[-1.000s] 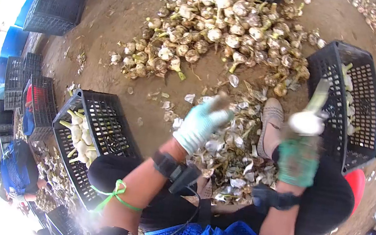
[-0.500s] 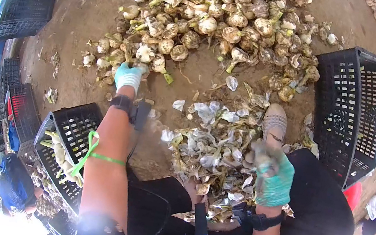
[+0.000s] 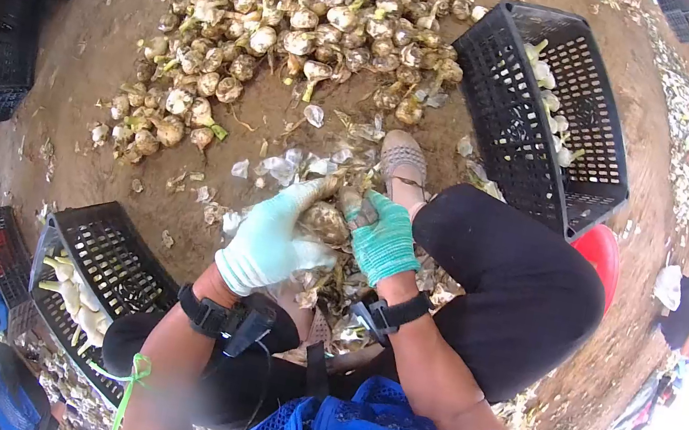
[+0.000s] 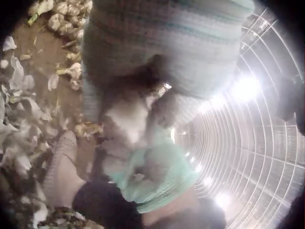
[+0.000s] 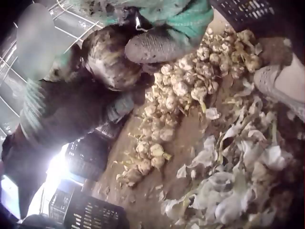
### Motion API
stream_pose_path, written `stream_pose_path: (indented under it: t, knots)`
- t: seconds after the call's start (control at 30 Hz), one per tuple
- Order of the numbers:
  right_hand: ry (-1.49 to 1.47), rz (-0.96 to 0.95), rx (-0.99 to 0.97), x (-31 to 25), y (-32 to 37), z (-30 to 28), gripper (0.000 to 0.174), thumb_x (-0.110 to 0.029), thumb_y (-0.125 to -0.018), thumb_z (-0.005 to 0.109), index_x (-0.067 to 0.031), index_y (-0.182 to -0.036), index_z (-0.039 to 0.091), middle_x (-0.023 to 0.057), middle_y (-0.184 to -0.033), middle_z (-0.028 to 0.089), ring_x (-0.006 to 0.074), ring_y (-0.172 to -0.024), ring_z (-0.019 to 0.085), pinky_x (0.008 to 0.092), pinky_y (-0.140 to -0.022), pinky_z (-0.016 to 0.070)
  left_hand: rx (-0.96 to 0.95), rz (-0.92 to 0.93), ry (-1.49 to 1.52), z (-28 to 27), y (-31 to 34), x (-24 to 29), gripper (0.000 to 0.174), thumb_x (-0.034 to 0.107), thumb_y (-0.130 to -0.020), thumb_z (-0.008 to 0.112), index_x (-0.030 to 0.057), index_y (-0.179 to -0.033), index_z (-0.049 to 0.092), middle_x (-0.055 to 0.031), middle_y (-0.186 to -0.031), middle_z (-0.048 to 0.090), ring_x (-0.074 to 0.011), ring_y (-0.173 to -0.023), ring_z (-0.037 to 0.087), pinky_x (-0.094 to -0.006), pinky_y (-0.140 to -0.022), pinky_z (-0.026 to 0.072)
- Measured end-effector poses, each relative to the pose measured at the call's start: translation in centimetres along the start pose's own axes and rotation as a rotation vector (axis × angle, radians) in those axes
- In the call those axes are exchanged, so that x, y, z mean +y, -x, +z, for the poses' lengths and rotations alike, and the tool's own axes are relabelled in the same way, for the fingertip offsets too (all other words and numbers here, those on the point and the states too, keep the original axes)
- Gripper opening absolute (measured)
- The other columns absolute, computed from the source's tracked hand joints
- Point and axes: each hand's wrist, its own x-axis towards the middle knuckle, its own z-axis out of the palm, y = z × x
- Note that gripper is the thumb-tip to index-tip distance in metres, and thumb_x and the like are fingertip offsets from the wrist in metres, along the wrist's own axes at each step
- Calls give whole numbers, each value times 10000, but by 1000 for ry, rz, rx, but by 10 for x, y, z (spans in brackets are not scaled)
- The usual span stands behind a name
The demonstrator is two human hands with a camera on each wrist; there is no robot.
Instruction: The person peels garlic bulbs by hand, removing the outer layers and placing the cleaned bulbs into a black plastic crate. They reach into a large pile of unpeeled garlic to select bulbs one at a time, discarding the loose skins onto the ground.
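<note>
In the head view, my gloved left hand [image 3: 272, 234] holds a brown, dirt-streaked garlic bulb [image 3: 325, 223] over the heap of peelings [image 3: 288, 170]. My right hand [image 3: 386, 239], in a green glove with dark grey fingertips, meets the bulb from the other side with bent fingers. Seen from the right wrist, the same garlic bulb [image 5: 108, 62] sits between both hands, a grey thumb tip at its side. The left wrist view is blurred, with the left glove covering much of the bulb. Ahead lies a pile of unpeeled garlic [image 3: 305, 19].
A black crate [image 3: 514, 88] stands tilted at the right, with white peeled garlic [image 3: 549, 99] inside. Another black crate [image 3: 112, 252] by the left knee contains peeled garlic [image 3: 76, 297]. A shoe [image 3: 404, 156] stands beside the peelings. Something red [image 3: 598, 264] shows behind the right knee.
The right hand first had a white peeled garlic bulb near the right crate; that bulb is gone from it. The left hand reached the pile, then came back with an unpeeled bulb to meet the right hand.
</note>
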Motion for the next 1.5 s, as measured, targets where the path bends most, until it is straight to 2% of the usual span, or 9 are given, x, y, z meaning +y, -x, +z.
stream_pose_path:
  t: [0.1,0.17,0.23,0.3,0.47,0.8,1.1,1.17,1.5]
  knots:
    - [15,55,-63,1,16,-9,346,-32,-697,552,97,-1008,475,128,-799,586,146,-709,548,247,-624,442,51,12,-92,16,9,12,635,77,-556,693,-27,-1121,423,-101,-970,539,-158,-903,501,-257,-810,387]
    - [103,-325,75,3,25,-15,158,2,-732,472,73,-867,513,45,-653,531,94,-564,458,236,-506,380,66,-25,-78,20,14,20,635,86,-568,692,-32,-1127,414,-119,-956,548,-183,-894,522,-264,-792,406]
    - [71,-201,28,-6,34,-29,203,-22,-723,486,67,-901,524,142,-736,581,202,-623,539,282,-565,418,27,-264,479,21,20,35,642,47,-565,684,-43,-1136,404,-96,-954,542,-140,-861,516,-256,-774,419]
    - [25,-249,-76,18,24,-31,250,-11,-721,490,73,-956,506,161,-795,584,201,-691,564,273,-590,431,81,-175,350,24,24,43,627,2,-560,666,-52,-1129,410,-78,-951,533,-108,-841,504,-246,-759,426]
    - [-704,-143,-177,-1,44,-36,149,-69,-732,520,25,-848,526,164,-693,555,241,-664,557,288,-591,432,166,-3,160,32,31,43,620,-24,-543,643,-47,-1122,420,-89,-997,519,-135,-881,502,-246,-779,408]
    - [70,-396,-20,9,49,-33,158,-51,-684,559,46,-804,525,149,-652,544,209,-564,515,291,-541,413,138,-99,337,42,43,53,593,-79,-590,586,-45,-1150,395,-55,-820,556,-105,-712,534,-221,-623,467]
    - [-198,-198,-213,13,45,-28,88,-45,-724,520,33,-765,507,3,-606,461,57,-541,362,230,-472,334,171,-126,522,36,48,44,638,1,-506,644,-25,-1114,454,-51,-1007,527,-117,-877,507,-237,-779,406]
    - [-775,-75,-282,14,45,-25,130,-55,-740,508,35,-833,519,3,-717,521,51,-610,424,216,-520,369,171,-123,495,34,48,43,639,3,-507,647,-27,-1115,451,-51,-1008,526,-119,-881,506,-238,-781,406]
    - [-240,-196,-194,-4,59,-32,189,-86,-765,529,25,-918,527,39,-798,584,63,-703,503,208,-591,418,111,-171,1056,34,50,32,671,129,-596,628,-20,-1188,349,-118,-1112,464,-201,-995,473,-307,-856,368]
